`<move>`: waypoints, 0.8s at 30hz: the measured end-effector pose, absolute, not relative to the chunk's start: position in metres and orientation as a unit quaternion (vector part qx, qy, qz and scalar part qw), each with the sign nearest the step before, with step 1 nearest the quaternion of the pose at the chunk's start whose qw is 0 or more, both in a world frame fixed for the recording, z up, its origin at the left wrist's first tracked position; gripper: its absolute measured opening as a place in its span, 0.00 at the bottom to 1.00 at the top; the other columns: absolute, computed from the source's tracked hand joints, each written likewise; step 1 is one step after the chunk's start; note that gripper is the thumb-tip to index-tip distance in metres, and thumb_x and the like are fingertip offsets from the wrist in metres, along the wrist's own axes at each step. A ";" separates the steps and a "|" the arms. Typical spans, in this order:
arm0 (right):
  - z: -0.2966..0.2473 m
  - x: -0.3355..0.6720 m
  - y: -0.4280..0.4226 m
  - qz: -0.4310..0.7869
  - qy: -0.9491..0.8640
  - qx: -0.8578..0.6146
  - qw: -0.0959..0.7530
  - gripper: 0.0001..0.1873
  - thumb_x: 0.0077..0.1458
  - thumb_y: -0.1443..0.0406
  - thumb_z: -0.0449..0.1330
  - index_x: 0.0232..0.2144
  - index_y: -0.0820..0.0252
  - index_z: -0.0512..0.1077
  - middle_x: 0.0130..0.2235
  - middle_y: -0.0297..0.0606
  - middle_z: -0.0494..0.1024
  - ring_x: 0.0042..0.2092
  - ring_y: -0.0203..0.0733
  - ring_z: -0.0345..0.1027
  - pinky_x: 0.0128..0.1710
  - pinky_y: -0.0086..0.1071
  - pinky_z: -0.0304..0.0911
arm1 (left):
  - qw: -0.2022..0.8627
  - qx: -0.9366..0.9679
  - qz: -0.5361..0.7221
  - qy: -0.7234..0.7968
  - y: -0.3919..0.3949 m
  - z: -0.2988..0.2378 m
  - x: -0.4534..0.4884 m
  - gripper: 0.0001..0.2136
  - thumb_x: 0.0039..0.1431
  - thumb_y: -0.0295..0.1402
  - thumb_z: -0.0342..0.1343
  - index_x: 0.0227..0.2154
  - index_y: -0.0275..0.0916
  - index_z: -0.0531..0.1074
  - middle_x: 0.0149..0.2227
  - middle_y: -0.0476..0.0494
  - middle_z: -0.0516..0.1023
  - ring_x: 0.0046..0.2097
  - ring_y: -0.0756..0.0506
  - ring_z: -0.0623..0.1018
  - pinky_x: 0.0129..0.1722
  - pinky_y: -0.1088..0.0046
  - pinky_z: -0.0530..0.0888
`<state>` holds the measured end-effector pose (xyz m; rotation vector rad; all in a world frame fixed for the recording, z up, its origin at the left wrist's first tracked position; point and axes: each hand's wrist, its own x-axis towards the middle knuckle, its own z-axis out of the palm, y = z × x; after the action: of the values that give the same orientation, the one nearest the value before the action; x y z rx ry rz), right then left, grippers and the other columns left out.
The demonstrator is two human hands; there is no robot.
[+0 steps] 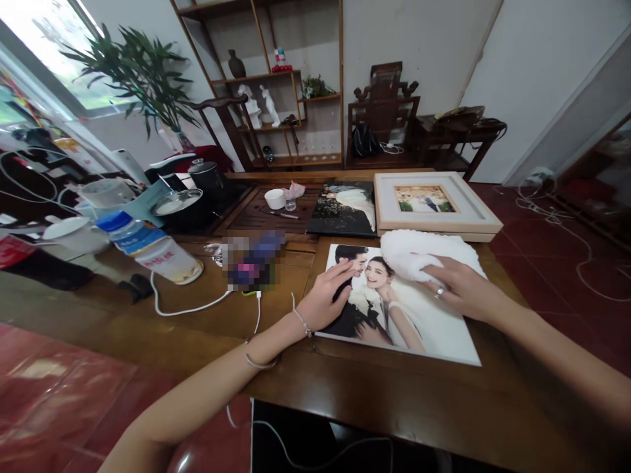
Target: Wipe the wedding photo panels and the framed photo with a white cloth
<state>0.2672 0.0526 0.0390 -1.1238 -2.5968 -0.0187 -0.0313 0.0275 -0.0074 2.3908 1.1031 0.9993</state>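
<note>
A large glossy photo panel of a couple [424,322] lies flat on the wooden table [345,387] in front of me. My left hand [328,295] rests on its left edge, fingers stretched flat on the picture. My right hand [456,286] presses a white fluffy cloth [411,256] onto the panel's upper part, fingers curled over the cloth. A ring shows on my right hand and bracelets on my left wrist.
Behind the panel lie a dark photo print [345,207] and a white framed picture [434,203]. To the left are a lying bottle [152,246], a white cable [187,305], a kettle [210,177] and a small white cup [275,198]. Shelves and a chair stand against the far wall.
</note>
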 end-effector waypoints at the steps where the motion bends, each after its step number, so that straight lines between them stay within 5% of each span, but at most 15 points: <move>1: 0.039 0.266 0.056 -0.014 -0.903 -0.399 0.158 0.16 0.60 0.61 0.47 0.41 0.58 0.72 0.41 0.47 0.75 0.44 0.52 0.70 0.39 0.45 0.68 | 0.163 0.836 0.352 0.388 0.027 -0.008 -0.031 0.18 0.61 0.27 0.47 0.54 0.39 0.66 0.58 0.36 0.66 0.62 0.41 0.62 0.60 0.53 0.63; 7: 0.030 0.259 0.038 -0.038 -0.908 -0.371 0.191 0.11 0.57 0.65 0.50 0.34 0.60 0.72 0.56 0.52 0.66 0.56 0.57 0.62 0.47 0.52 0.66 | 0.170 0.833 0.357 0.387 0.028 -0.007 -0.031 0.20 0.61 0.26 0.47 0.56 0.38 0.62 0.58 0.36 0.67 0.62 0.41 0.63 0.60 0.54 0.63; 16: 0.031 0.245 -0.067 0.003 -0.960 -0.212 0.182 0.08 0.46 0.74 0.55 0.19 0.60 0.64 0.62 0.50 0.57 0.63 0.61 0.47 0.58 0.58 0.54 | 0.176 0.831 0.348 0.397 0.028 -0.006 -0.030 0.20 0.61 0.27 0.47 0.57 0.39 0.62 0.58 0.37 0.66 0.62 0.41 0.62 0.60 0.53 0.62; 24: 0.033 0.276 -0.019 0.005 -0.958 -0.231 0.169 0.08 0.53 0.70 0.52 0.28 0.59 0.71 0.61 0.48 0.60 0.63 0.52 0.50 0.57 0.52 0.58 | 0.164 0.844 0.327 0.392 0.028 -0.002 -0.032 0.19 0.61 0.27 0.47 0.55 0.37 0.64 0.58 0.37 0.66 0.62 0.42 0.62 0.61 0.54 0.62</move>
<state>0.2757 -0.0190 0.0327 -0.6561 -2.7234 0.0154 -0.0317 0.0284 -0.0021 2.4051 1.1187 0.9336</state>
